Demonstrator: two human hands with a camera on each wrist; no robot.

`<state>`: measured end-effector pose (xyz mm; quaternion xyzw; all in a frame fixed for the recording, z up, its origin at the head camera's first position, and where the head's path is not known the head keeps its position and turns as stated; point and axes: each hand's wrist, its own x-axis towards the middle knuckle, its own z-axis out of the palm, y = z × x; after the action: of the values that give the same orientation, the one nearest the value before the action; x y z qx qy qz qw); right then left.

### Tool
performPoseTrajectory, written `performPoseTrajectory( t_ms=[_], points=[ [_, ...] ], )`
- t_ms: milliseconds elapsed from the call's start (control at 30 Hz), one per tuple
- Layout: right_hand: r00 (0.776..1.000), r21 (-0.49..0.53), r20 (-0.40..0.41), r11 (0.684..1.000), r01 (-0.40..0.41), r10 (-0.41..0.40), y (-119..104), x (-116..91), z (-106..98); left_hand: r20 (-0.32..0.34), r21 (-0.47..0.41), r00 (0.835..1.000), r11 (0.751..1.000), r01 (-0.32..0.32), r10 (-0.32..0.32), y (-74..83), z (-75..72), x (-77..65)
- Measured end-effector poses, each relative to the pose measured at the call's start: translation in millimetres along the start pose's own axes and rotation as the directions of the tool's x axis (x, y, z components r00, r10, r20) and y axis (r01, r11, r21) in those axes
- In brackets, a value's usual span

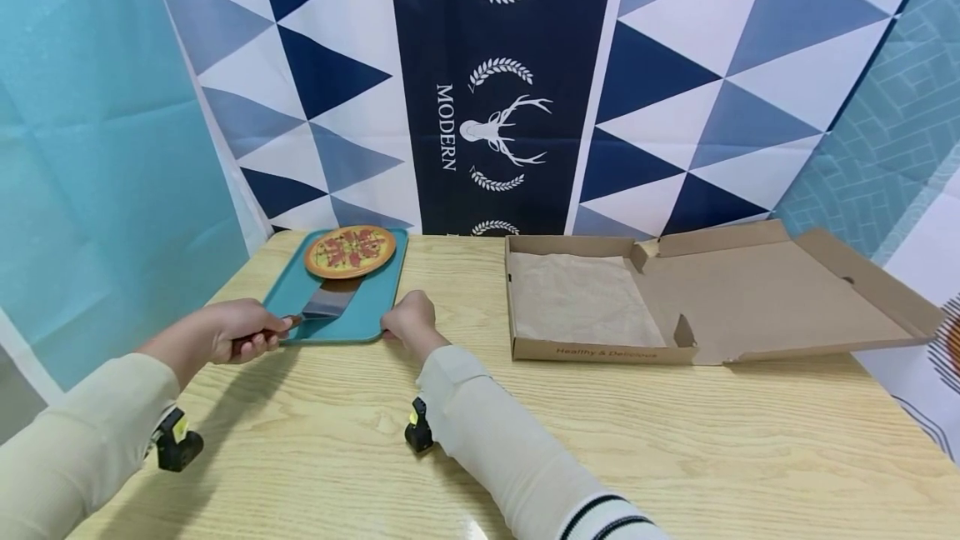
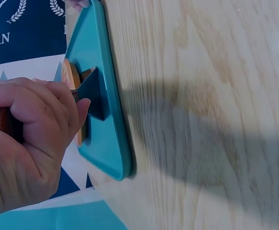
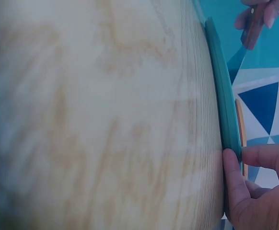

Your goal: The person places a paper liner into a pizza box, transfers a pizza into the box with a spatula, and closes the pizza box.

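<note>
My left hand (image 1: pixel 247 332) grips the wooden handle of a pizza spatula (image 1: pixel 331 298), whose metal blade slopes over the teal tray (image 1: pixel 367 328) with its far end at the near edge of the pizza (image 1: pixel 350 249). The pizza has red and yellow topping and an orange-brown rim, and sits toward the far end of the tray. In the left wrist view the blade (image 2: pixel 94 96) reaches from the fist to the pizza's edge. My right hand (image 1: pixel 411 320) pinches the tray's right rim near its front corner; the right wrist view has thumb and finger (image 3: pixel 261 155) at that rim.
An open cardboard pizza box (image 1: pixel 600 352), lined with brown paper (image 1: pixel 581 294), stands on the right of the wooden table (image 1: pixel 360 432). Its lid (image 1: pixel 780 298) is folded out rightward. A patterned cloth (image 1: pixel 502 40) hangs behind, and a teal sheet (image 1: pixel 97 132) borders the left.
</note>
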<state>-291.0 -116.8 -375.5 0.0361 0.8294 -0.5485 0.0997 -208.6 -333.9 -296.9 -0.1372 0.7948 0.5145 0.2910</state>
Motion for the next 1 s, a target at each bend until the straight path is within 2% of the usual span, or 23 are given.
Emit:
performPoseTrajectory(
  t_ms=[433,1000],
  points=[
    [1.0,0.007,0.005,1.0,-0.015,0.015,-1,-1,-1,0.005,-0.03,0.999,0.999,0.04,-0.04,16.2,-3.6,18.8],
    [1.0,0.013,0.005,1.0,-0.012,0.012,0,1,1,-0.024,-0.108,0.999,0.993,0.038,-0.041,34.0,-5.1,40.4]
  ],
)
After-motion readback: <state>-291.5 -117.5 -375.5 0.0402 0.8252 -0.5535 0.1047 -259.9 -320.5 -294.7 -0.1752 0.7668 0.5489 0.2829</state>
